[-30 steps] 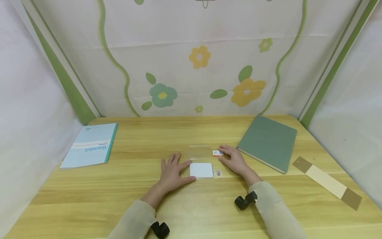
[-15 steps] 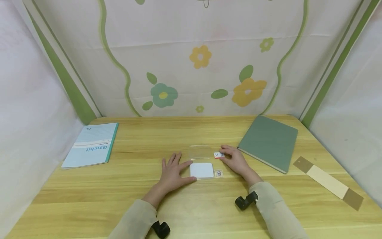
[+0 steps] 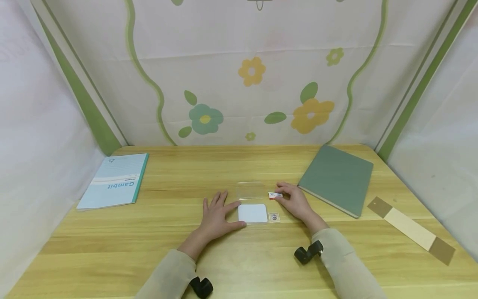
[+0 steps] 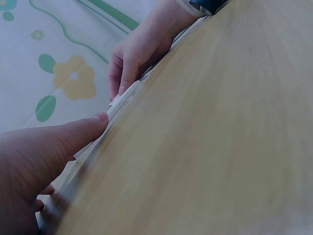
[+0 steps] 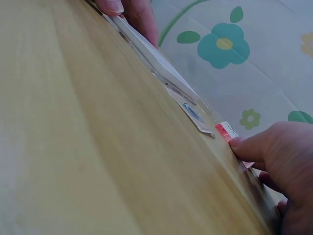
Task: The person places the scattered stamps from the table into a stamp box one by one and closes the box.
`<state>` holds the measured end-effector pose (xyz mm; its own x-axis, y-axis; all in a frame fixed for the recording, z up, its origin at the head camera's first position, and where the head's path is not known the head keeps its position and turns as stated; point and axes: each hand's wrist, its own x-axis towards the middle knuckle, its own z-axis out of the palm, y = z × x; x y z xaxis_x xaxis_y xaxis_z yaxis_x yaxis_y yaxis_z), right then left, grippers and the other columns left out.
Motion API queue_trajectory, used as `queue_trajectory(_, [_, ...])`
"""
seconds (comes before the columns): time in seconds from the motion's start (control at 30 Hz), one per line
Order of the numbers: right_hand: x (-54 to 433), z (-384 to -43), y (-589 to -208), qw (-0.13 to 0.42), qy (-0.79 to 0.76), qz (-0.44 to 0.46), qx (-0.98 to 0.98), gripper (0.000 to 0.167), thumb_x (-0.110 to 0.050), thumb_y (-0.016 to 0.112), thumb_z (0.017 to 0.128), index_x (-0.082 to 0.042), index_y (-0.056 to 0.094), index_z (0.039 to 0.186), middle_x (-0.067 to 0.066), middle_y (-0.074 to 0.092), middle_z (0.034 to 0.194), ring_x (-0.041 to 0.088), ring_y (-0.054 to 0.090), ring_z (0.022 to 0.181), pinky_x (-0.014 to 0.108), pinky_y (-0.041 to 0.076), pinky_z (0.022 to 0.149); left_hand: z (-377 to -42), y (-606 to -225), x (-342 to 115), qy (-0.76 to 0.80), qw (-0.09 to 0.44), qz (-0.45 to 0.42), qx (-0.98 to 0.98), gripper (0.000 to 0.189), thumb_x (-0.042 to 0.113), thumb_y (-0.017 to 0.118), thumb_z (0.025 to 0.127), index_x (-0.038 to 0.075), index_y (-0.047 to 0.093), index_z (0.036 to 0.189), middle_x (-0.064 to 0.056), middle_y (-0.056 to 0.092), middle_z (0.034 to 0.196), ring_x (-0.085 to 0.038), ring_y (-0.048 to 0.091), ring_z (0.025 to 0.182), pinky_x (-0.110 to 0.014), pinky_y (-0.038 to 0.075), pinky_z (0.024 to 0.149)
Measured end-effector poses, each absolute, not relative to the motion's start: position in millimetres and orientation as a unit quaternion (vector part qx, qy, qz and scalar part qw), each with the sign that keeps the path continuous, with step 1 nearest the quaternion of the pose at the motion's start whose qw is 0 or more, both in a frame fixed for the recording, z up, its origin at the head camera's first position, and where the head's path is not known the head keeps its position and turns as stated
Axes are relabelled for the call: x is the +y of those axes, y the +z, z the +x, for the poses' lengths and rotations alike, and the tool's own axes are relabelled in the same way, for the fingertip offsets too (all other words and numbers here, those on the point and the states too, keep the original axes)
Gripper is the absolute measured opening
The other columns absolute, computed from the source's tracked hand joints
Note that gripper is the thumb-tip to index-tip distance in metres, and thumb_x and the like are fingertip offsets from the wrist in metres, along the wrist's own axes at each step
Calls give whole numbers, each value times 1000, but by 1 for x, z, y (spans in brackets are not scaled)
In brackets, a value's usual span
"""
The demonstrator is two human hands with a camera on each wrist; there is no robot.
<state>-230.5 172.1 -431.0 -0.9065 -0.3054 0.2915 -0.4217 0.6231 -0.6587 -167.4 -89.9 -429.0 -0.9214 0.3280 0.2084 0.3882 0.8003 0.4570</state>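
Observation:
My right hand [image 3: 295, 201] pinches a small red-and-white stamp [image 3: 274, 195] between thumb and fingertips. In the right wrist view the stamp [image 5: 228, 132] stands tilted, its near corner under the thumb. My left hand [image 3: 216, 218] lies with fingers spread; its thumb and index finger touch the left corners of a white card stack [image 3: 252, 213] in a clear case. The left wrist view shows that thumb [image 4: 93, 126] against the case's edge. Beside the case's right end lies a small square stamp [image 3: 274, 217] with a round emblem. Behind the stack is a clear plastic lid [image 3: 250, 190].
A green hardcover book [image 3: 337, 178] lies at the back right, beyond my right hand. A brown-and-cream strip [image 3: 410, 228] lies at the far right. A pale blue notebook [image 3: 112, 182] sits at the back left. Fabric with flower prints [image 3: 205, 119] hangs behind the wooden table [image 3: 242, 261].
My right thumb and fingers have closed on the red-and-white stamp, which has tilted and shifted slightly toward me. My left hand has stayed at the card case.

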Motion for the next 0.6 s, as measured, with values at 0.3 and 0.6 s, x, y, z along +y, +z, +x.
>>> queue_trajectory(0.3, [171,-229,-429,86,387,211,-894,16,-3,63,77,2,63,92,19,52,114,35,41,109,44,28,92,-167,-429,-90,-254,56,-190,-947,64,62,55,69,24,52,121,-17,25,136,-35,12,125,-60,-3,90])
queue_trajectory(0.6, [173,-230,-430,78,358,230,-901,27,-2,61,79,7,59,104,19,50,116,35,41,109,44,31,90,-168,-430,-90,-255,57,-188,-947,64,61,56,69,25,52,121,-17,24,136,-35,12,125,-59,-3,91])
